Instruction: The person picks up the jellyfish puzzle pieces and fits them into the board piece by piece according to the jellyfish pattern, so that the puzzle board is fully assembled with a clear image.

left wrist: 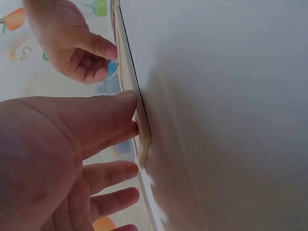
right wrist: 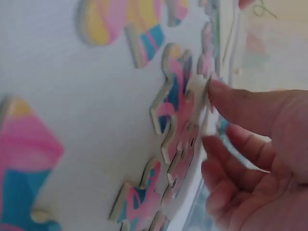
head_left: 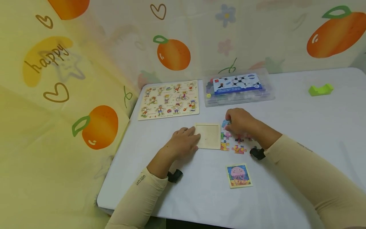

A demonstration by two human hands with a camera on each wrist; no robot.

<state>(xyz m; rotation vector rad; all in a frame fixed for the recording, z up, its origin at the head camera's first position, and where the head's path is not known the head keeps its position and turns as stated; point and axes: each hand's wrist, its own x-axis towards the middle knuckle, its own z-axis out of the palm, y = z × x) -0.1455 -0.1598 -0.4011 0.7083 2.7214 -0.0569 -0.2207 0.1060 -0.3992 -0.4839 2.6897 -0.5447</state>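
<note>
My left hand [head_left: 184,141] rests at the left edge of a shallow square wooden puzzle tray [head_left: 208,136], whose inside is bare. In the left wrist view, the thumb and a finger of the left hand [left wrist: 82,139] touch the tray's edge [left wrist: 143,130], the other fingers stretched out. Right of the tray, my right hand [head_left: 241,121] pinches a puzzle piece [right wrist: 210,96] between thumb and fingers, seen nearly edge-on in the right wrist view. Beneath and around it lie several colourful jigsaw pieces [head_left: 239,149], partly hidden by the hand.
Closer to me lies a small jellyfish picture card [head_left: 239,176]. Behind are a wooden figure board [head_left: 170,100] and a clear plastic case [head_left: 238,87] with a blue label. A green curved block [head_left: 321,90] sits at the far right. Fruit-print cloth hangs behind the white table.
</note>
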